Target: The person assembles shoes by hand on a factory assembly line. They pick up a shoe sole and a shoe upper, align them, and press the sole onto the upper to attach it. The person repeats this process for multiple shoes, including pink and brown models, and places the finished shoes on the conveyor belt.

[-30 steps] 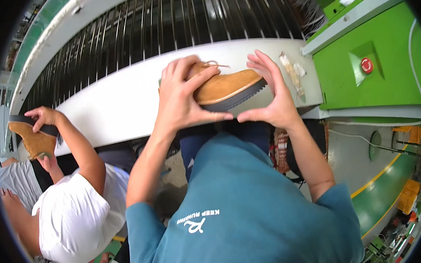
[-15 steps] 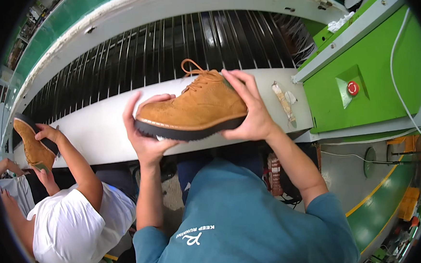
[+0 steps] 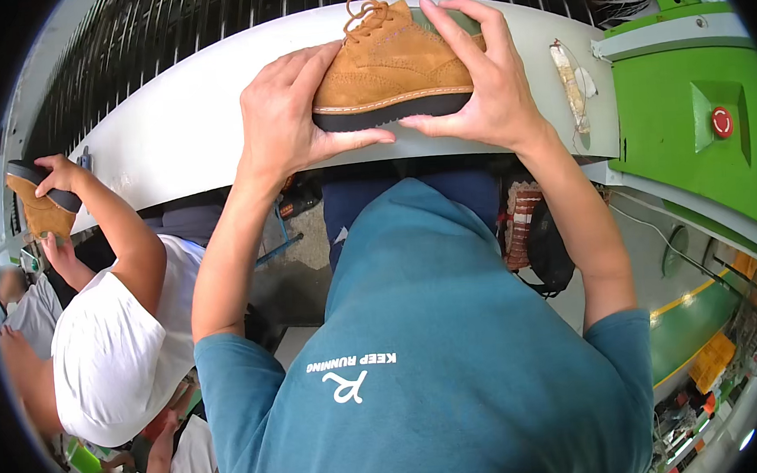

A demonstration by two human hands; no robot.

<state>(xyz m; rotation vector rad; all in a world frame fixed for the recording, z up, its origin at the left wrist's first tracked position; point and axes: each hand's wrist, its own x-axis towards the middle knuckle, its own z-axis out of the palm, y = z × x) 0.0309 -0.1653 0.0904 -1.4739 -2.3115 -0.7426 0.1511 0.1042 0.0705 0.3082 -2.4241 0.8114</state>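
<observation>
Between my two hands is a tan lace-up boot (image 3: 394,66) with a black ridged sole, held sideways over the white table edge (image 3: 189,118). My left hand (image 3: 288,108) wraps round the toe, its thumb along the sole. My right hand (image 3: 490,78) grips the heel end, fingers over the dark green collar and thumb under the sole. Brown laces stand up in a loop at the top. The boot's far side is hidden.
At left, a co-worker in a white shirt (image 3: 125,347) holds a similar boot (image 3: 43,201). A taped tool (image 3: 570,86) lies on the table at right. Beyond it stands a green machine panel (image 3: 675,132) with a red button (image 3: 722,122). Dark rollers (image 3: 235,15) run behind the table.
My view has tilted down, so the table and boot sit higher in it. My left hand has shifted its hold on the toe, its back now showing. The boot stays in both hands.
</observation>
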